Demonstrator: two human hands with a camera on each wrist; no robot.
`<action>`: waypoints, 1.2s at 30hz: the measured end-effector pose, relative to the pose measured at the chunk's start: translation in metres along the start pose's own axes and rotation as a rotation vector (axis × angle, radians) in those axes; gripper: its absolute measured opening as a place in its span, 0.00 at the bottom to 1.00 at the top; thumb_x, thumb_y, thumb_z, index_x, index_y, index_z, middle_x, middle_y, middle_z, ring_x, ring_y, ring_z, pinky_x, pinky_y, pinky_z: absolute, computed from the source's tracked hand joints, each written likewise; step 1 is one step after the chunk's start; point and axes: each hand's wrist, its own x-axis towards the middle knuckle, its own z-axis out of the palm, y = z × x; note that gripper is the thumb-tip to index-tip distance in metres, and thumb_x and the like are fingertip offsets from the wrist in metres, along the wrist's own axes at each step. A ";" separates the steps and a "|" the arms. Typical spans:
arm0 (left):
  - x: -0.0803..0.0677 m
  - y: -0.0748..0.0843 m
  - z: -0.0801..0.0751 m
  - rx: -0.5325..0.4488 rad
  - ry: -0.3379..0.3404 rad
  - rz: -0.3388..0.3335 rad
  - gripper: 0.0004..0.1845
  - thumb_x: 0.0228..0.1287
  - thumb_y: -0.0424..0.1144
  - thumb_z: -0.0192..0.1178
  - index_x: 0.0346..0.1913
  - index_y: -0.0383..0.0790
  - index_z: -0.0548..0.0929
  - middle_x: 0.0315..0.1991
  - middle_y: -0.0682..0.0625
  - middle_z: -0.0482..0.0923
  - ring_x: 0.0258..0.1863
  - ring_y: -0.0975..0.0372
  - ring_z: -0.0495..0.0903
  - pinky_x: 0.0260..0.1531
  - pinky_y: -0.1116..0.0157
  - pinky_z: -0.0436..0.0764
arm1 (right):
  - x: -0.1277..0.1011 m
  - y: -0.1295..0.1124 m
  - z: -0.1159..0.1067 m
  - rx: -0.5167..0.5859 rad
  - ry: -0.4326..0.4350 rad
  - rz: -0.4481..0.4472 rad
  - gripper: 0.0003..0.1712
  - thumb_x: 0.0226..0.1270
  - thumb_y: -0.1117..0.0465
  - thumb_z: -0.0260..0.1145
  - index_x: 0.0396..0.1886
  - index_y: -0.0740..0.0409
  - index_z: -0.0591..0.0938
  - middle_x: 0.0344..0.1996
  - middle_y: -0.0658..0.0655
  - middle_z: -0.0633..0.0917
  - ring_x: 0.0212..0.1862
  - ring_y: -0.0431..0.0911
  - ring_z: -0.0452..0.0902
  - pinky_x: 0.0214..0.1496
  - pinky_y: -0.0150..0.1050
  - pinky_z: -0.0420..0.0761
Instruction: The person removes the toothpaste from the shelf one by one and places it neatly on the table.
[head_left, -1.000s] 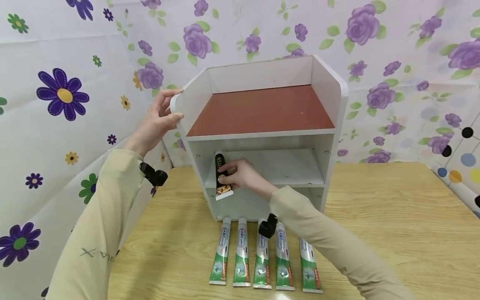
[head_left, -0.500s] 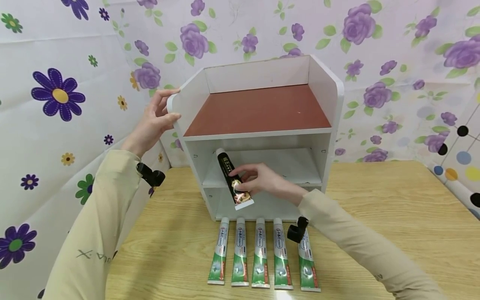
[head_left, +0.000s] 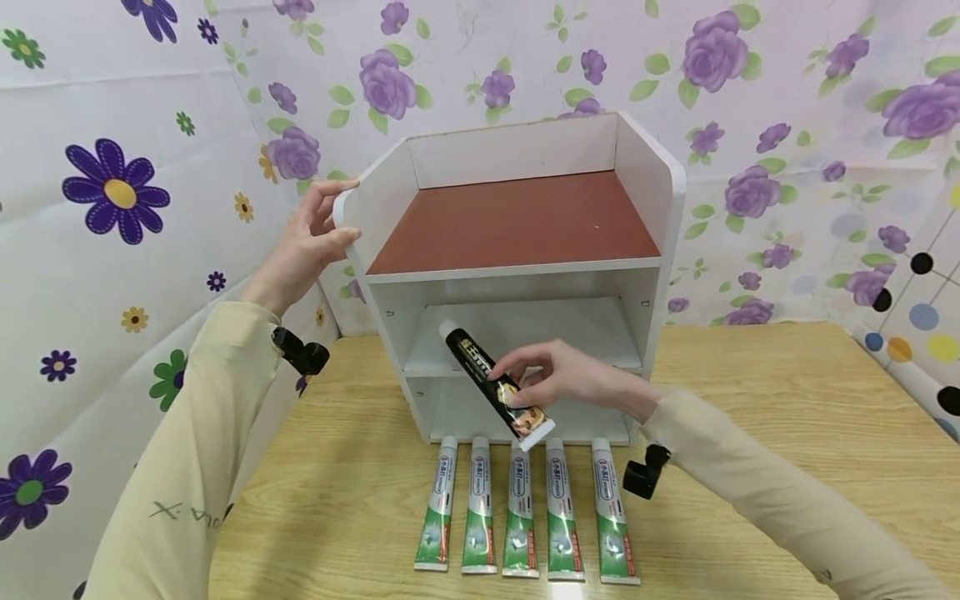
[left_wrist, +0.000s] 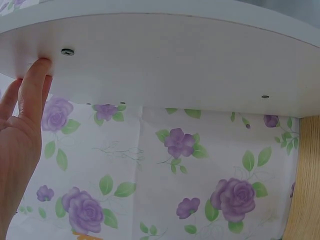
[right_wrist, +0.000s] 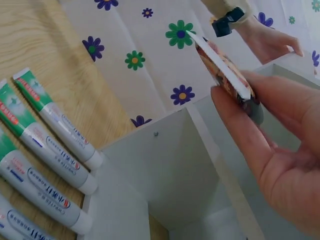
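Head camera looks down on a white shelf unit (head_left: 517,250) standing on the wooden table (head_left: 750,433). The right hand (head_left: 573,385) pinches a black tube (head_left: 495,387) between thumb and fingers, holding it slanted in the air just in front of the unit's middle shelf, cap up and left, flat crimped end down. The left hand (head_left: 307,246) rests with straight fingers against the unit's upper left side panel. Five green-and-white tubes (head_left: 517,517) lie side by side on the table before the unit.
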 end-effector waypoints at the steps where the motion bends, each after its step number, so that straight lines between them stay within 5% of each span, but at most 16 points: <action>1: 0.000 0.000 0.000 0.000 0.001 -0.002 0.27 0.58 0.25 0.54 0.59 0.49 0.67 0.59 0.43 0.60 0.50 0.54 0.66 0.38 0.63 0.75 | -0.004 0.001 -0.001 0.011 -0.019 -0.011 0.21 0.55 0.56 0.68 0.51 0.46 0.78 0.44 0.61 0.72 0.39 0.50 0.77 0.37 0.44 0.76; 21: 0.000 0.000 0.001 0.014 0.012 -0.005 0.27 0.58 0.24 0.54 0.59 0.49 0.67 0.59 0.43 0.61 0.50 0.54 0.66 0.38 0.63 0.75 | -0.054 0.035 -0.030 0.076 -0.285 -0.050 0.16 0.56 0.69 0.66 0.45 0.61 0.76 0.31 0.61 0.74 0.23 0.43 0.63 0.26 0.34 0.72; 36: -0.001 -0.001 0.000 0.020 0.012 -0.008 0.27 0.58 0.24 0.53 0.60 0.49 0.66 0.60 0.43 0.60 0.50 0.54 0.66 0.37 0.64 0.75 | -0.099 0.074 -0.050 0.113 -0.411 0.046 0.15 0.57 0.70 0.63 0.45 0.62 0.76 0.21 0.53 0.73 0.21 0.38 0.62 0.26 0.31 0.71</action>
